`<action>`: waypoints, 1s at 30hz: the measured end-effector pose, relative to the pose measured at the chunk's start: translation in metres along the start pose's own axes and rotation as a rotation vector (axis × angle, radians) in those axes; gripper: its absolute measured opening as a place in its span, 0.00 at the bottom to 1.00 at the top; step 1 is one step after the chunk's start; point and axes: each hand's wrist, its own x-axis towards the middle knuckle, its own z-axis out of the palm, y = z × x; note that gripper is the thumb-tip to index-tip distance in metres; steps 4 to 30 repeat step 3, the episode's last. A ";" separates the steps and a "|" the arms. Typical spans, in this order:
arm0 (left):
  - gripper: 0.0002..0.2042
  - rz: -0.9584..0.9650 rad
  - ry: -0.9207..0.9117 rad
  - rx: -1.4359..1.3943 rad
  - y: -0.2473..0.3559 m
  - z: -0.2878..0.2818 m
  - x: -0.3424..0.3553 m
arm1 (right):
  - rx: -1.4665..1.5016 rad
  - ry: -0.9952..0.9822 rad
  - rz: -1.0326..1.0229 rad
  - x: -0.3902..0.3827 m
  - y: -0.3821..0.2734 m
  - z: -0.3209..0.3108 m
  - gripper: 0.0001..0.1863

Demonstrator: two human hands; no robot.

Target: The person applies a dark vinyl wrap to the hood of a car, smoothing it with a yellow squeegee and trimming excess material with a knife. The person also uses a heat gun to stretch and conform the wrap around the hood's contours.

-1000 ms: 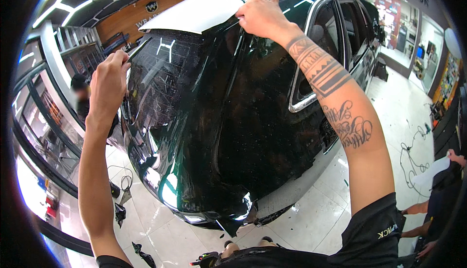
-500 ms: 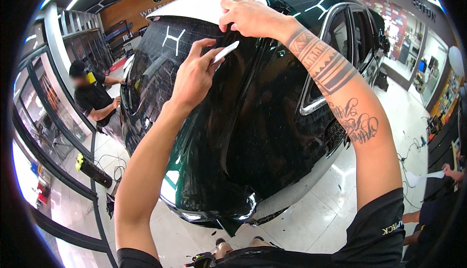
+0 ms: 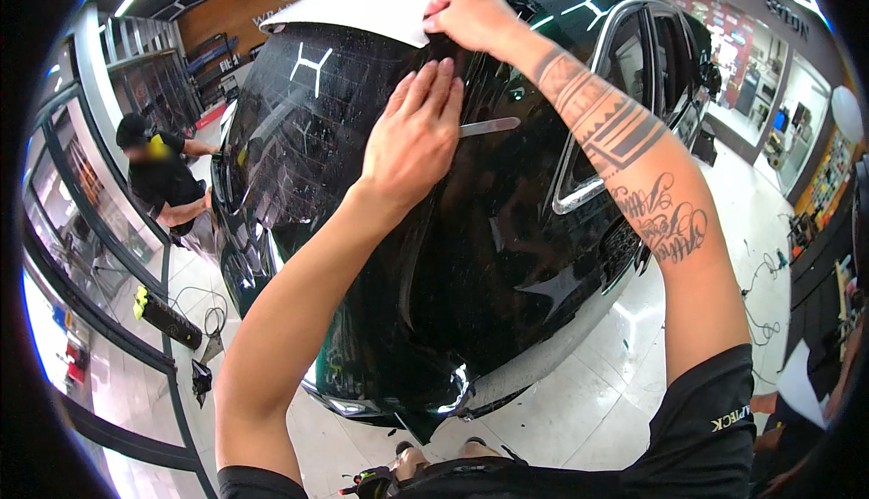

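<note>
A dark, glossy car (image 3: 489, 237) with a white rear spoiler (image 3: 362, 6) fills the middle of the view. My left hand (image 3: 415, 137) lies against its rear pillar beside the back window, fingers stretched together. From under that hand a slim, pale, flat blade-like tool (image 3: 493, 126) sticks out to the right, and the grip on it is mostly hidden. Higher up, my right hand (image 3: 471, 15) is closed in a pinch at the spoiler's right corner. Whatever its fingertips hold is hidden.
At the left a person (image 3: 167, 178) in black works at the car's side. A black bottle-shaped container (image 3: 167, 316) and cables stand on the tiled floor (image 3: 579, 408). Another person's arm is near a white sheet (image 3: 804, 386) at the right. Glass-panelled black framing (image 3: 100, 336) runs along the left.
My left hand has moved right and gone from raised with bent fingers to flat against the car, the tool now pointing right. My right hand has shifted slightly up and right, still pinched.
</note>
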 end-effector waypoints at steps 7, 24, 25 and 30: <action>0.26 -0.007 -0.101 0.085 0.001 0.011 0.009 | 0.023 0.014 0.112 0.007 -0.003 0.004 0.13; 0.26 -0.007 -0.101 0.085 0.001 0.011 0.009 | 0.023 0.014 0.112 0.007 -0.003 0.004 0.13; 0.26 -0.007 -0.101 0.085 0.001 0.011 0.009 | 0.023 0.014 0.112 0.007 -0.003 0.004 0.13; 0.26 -0.007 -0.101 0.085 0.001 0.011 0.009 | 0.023 0.014 0.112 0.007 -0.003 0.004 0.13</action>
